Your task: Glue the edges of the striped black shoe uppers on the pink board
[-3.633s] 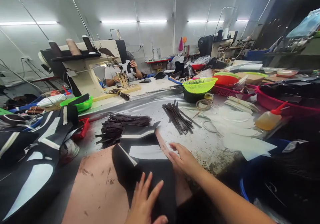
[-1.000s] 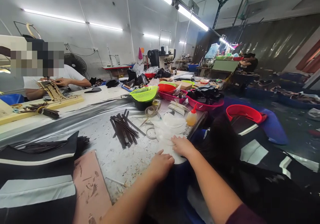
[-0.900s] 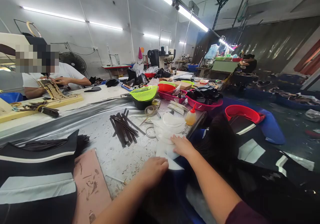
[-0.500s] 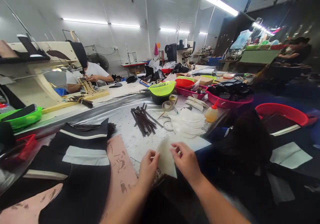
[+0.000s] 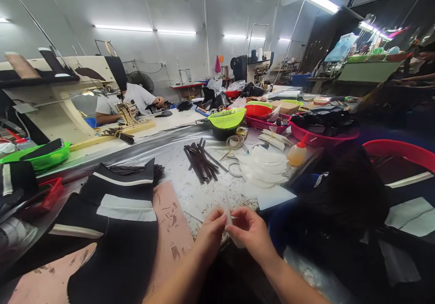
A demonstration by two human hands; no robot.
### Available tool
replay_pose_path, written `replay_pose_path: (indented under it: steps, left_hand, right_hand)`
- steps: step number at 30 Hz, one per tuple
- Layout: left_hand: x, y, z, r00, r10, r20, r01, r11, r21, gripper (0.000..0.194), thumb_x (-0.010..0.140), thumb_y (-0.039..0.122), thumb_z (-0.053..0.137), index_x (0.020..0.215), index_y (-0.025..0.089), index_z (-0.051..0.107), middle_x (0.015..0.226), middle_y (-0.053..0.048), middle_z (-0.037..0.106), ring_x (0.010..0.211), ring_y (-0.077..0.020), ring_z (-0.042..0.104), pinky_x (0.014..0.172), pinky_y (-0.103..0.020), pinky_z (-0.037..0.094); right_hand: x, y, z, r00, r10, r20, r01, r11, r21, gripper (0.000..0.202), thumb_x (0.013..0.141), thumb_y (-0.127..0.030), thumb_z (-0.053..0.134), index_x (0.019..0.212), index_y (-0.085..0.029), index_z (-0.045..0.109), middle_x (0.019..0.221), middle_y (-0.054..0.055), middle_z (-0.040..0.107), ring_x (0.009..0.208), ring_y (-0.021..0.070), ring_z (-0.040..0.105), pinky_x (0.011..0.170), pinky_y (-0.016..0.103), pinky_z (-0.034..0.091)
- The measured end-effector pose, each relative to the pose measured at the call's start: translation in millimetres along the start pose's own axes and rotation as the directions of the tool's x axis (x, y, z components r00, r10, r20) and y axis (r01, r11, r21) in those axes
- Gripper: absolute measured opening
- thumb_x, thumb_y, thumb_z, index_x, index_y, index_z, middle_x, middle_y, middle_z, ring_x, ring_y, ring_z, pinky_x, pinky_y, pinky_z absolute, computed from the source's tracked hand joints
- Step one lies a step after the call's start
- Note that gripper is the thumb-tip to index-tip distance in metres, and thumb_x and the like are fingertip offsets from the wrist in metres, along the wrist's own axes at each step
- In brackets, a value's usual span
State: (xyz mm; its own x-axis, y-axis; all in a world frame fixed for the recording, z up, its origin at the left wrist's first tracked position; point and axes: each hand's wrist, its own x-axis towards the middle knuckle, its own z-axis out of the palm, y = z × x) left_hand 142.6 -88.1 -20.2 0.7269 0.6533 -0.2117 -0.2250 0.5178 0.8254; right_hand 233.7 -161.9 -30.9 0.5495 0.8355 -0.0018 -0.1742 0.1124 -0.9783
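Between my two hands a thin white curved piece of sheet material stands nearly edge-on to me. My left hand pinches it between thumb and fingers. From the other side, the fingertips of my right hand close on it, with the thumb below. The lower part of the piece is mostly hidden by my fingers. Just beyond, a pile of similar white curved pieces lies on the table, beside a roll of tape and a bundle of dark strips.
Black cut panels with white strips lie on a pink board at left. A glue bottle with a red tip stands right of the pile. Baskets line the back. Across the table, a person sits behind a sewing machine.
The white piece has turned from showing its broad face to nearly edge-on. My right hand has come in closer to my left, and the view has shifted slightly left.
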Motion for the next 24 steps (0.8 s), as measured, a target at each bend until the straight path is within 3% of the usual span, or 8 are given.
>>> replay_pose_path:
  steps: [4, 10, 14, 18, 20, 22, 24]
  left_hand:
    - [-0.8, -0.3, -1.9, 0.995, 0.096, 0.019, -0.098, 0.985, 0.144, 0.035, 0.059, 0.046, 0.072, 0.058, 0.015, 0.055, 0.062, 0.001, 0.048, 0.064, -0.0124, 0.045, 0.069, -0.026, 0.036]
    - [-3.7, 0.5, -7.6, 0.975, 0.198, 0.105, -0.224, 0.858, 0.463, 0.032, 0.073, 0.046, 0.059, 0.06, 0.016, 0.056, 0.07, 0.0, 0.043, 0.071, -0.0143, 0.042, 0.072, -0.027, 0.035]
    - [-2.4, 2.1, -8.1, 0.954, 0.275, 0.119, -0.287, 0.733, 0.617, 0.031, 0.077, 0.044, 0.051, 0.061, 0.018, 0.05, 0.069, 0.0, 0.043, 0.07, -0.0155, 0.042, 0.069, -0.029, 0.036]
    - [1.4, 18.0, -17.9, 0.918, 0.396, 0.025, -0.293, 0.633, 0.717, 0.029, 0.075, 0.042, 0.049, 0.059, 0.018, 0.048, 0.068, 0.0, 0.043, 0.067, -0.0155, 0.043, 0.065, -0.028, 0.037]
    - [2.8, 33.7, -29.7, 0.901, 0.431, -0.049, -0.269, 0.645, 0.715, 0.029, 0.071, 0.045, 0.052, 0.059, 0.018, 0.049, 0.065, 0.001, 0.045, 0.065, -0.0147, 0.044, 0.063, -0.028, 0.038]
    - [5.2, 51.4, -44.7, 0.873, 0.452, -0.183, -0.24, 0.725, 0.646, 0.033, 0.066, 0.05, 0.056, 0.062, 0.018, 0.05, 0.063, 0.002, 0.046, 0.061, -0.0136, 0.045, 0.06, -0.026, 0.041]
    - [10.9, 67.0, -59.5, 0.863, 0.416, -0.287, -0.174, 0.778, 0.604, 0.037, 0.062, 0.056, 0.055, 0.066, 0.019, 0.049, 0.062, 0.003, 0.049, 0.059, -0.0133, 0.049, 0.057, -0.026, 0.045]
  right_hand:
    - [-0.5, 2.7, -1.4, 0.998, -0.051, 0.029, 0.049, 0.996, 0.071, 0.025, 0.056, -0.026, 0.073, 0.072, -0.021, 0.056, 0.063, -0.002, 0.062, 0.062, 0.0162, 0.064, 0.058, 0.026, 0.053]
    - [-3.6, 6.1, -2.3, 0.995, -0.09, 0.038, 0.09, 0.996, 0.003, 0.03, 0.062, -0.022, 0.066, 0.091, -0.02, 0.058, 0.074, 0.002, 0.066, 0.065, 0.0161, 0.064, 0.061, 0.027, 0.053]
    - [-0.3, 4.1, -5.3, 0.989, -0.129, -0.069, 0.119, 0.984, -0.133, 0.037, 0.066, -0.028, 0.063, 0.101, -0.016, 0.061, 0.056, -0.001, 0.061, 0.053, 0.0149, 0.059, 0.054, 0.026, 0.051]
    - [17.8, -2.1, -31.8, 0.982, -0.037, -0.186, 0.048, 0.997, 0.056, 0.046, 0.063, -0.037, 0.066, 0.103, -0.013, 0.059, 0.065, 0.003, 0.066, 0.059, 0.0178, 0.062, 0.056, 0.029, 0.051]
    - [29.3, -6.3, -54.5, 0.938, -0.02, -0.346, 0.067, 0.99, 0.123, 0.047, 0.055, -0.036, 0.07, 0.095, -0.013, 0.061, 0.062, 0.002, 0.065, 0.057, 0.0181, 0.062, 0.053, 0.028, 0.05]
    - [38.0, -8.6, -75.5, 0.824, -0.031, -0.565, 0.129, 0.983, 0.133, 0.044, 0.048, -0.034, 0.072, 0.086, -0.014, 0.061, 0.06, 0.001, 0.064, 0.054, 0.0173, 0.061, 0.049, 0.027, 0.048]
    - [41.4, -6.3, -85.3, 0.719, -0.092, -0.689, 0.202, 0.976, 0.08, 0.041, 0.048, -0.031, 0.072, 0.083, -0.015, 0.06, 0.065, 0.002, 0.066, 0.058, 0.0173, 0.062, 0.052, 0.028, 0.049]
